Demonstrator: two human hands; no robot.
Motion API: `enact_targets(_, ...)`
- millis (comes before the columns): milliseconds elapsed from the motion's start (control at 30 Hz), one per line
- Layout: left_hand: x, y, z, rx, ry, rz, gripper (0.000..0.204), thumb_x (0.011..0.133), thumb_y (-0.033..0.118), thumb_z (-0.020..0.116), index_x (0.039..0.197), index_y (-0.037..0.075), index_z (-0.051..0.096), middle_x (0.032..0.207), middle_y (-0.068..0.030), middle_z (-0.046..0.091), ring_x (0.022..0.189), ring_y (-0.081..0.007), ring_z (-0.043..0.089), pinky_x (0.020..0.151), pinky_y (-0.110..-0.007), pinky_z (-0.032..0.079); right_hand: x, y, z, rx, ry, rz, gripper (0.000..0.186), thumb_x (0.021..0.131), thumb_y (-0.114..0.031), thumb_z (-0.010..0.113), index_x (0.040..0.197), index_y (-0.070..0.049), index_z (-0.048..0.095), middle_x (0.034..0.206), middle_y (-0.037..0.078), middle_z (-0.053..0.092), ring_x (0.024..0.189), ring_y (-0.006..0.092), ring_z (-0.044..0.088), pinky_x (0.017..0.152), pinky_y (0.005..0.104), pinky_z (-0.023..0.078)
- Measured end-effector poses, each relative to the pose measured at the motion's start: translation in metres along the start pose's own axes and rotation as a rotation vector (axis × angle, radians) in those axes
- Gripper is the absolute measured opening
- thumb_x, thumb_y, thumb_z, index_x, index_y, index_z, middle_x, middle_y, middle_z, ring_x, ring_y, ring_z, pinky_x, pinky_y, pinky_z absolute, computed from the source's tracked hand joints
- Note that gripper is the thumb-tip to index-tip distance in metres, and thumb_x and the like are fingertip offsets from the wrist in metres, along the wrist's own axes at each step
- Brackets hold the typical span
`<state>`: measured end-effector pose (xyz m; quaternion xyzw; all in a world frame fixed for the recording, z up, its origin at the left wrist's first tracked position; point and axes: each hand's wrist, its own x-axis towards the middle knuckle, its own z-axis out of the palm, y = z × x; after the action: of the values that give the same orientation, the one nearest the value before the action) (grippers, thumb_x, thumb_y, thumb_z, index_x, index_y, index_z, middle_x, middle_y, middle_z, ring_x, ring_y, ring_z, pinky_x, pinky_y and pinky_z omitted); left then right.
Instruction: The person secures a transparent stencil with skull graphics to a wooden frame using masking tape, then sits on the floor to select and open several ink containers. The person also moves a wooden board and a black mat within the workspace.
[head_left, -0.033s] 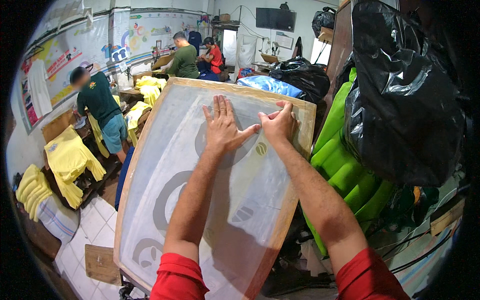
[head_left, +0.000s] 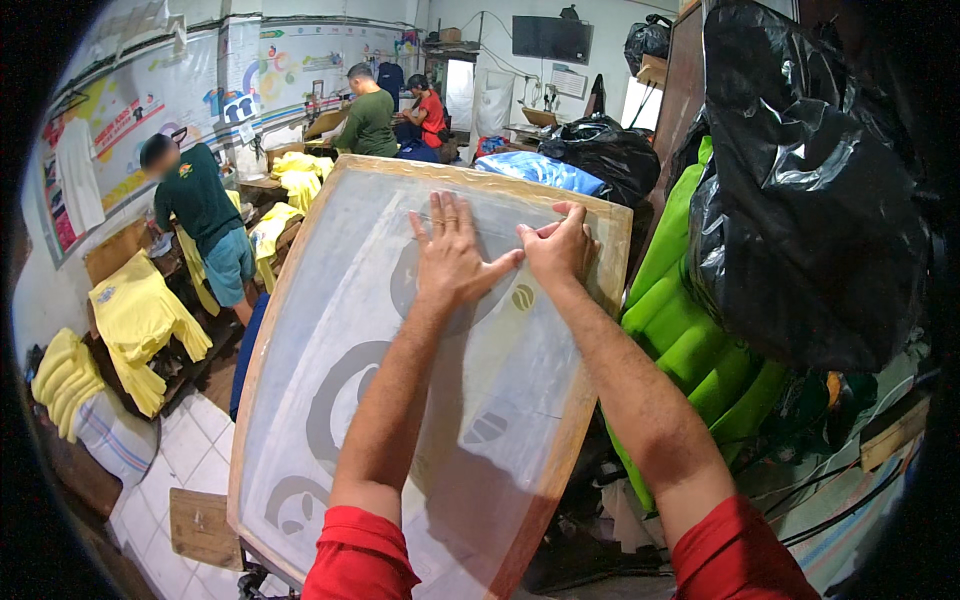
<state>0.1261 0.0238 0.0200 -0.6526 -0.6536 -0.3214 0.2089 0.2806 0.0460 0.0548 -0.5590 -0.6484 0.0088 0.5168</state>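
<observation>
A large screen-printing frame [head_left: 330, 300] lies before me, its pale mesh marked with grey ring shapes and a small olive oval design, its wooden border covered in tan tape. On the upper mesh, my left hand [head_left: 452, 255] rests flat with fingers spread, covering part of a round grey design. Close by on the right, my right hand [head_left: 560, 245] touches the mesh near the upper right corner. Its fingers are curled and pressed together; anything between them is hidden. The two hands nearly meet at the left thumb.
Black plastic bags [head_left: 800, 200] and a bright green folded item [head_left: 680, 310] crowd the right side. Yellow shirts [head_left: 150, 315] hang over boards at left. A person in a dark green shirt [head_left: 200, 195] works there; two more people stand farther back. A wooden board [head_left: 205, 527] sits lower left.
My left hand has slid very slightly to the right over the mesh. The right hand and the frame look unmoved.
</observation>
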Motion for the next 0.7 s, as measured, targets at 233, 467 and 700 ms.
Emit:
enact_targets(233, -0.020, 0.063, 0.005, -0.180, 0.049, 0.172, 0.104, 0.087, 0.066, 0.051, 0.154, -0.010, 0.029, 0.159, -0.0369, 0.024, 0.154, -0.0471, 0.012, 0.124, -0.057, 0.004, 0.011, 0.007, 0.004, 0.310, 0.137, 0.116, 0.049, 0.077, -0.023, 0.078, 0.115, -0.009, 0.050, 0.085, 0.008, 0.063, 0.091, 0.0286, 0.061, 0.089, 0.0461, 0.044)
enact_targets(467, -0.021, 0.032, 0.001, -0.311, 0.057, 0.069, 0.075, 0.100, 0.049, 0.044, 0.151, -0.005, 0.039, 0.162, -0.0245, 0.031, 0.153, -0.0380, 0.021, 0.125, -0.049, 0.014, 0.024, 0.014, -0.017, 0.519, 0.149, 0.195, 0.042, 0.080, -0.021, 0.074, 0.114, -0.006, 0.056, 0.094, 0.011, 0.062, 0.087, 0.0250, 0.062, 0.081, 0.0382, 0.050)
enact_targets(700, 0.021, -0.026, 0.004, -0.171, -0.008, -0.215, 0.075, 0.103, 0.048, 0.038, 0.156, -0.004, 0.029, 0.164, -0.0207, 0.028, 0.154, -0.0337, 0.019, 0.126, -0.048, 0.010, 0.026, 0.024, -0.042, 0.368, 0.138, 0.159, 0.045, 0.080, -0.024, 0.078, 0.115, -0.002, 0.060, 0.108, 0.014, 0.067, 0.098, 0.0243, 0.065, 0.089, 0.0362, 0.051)
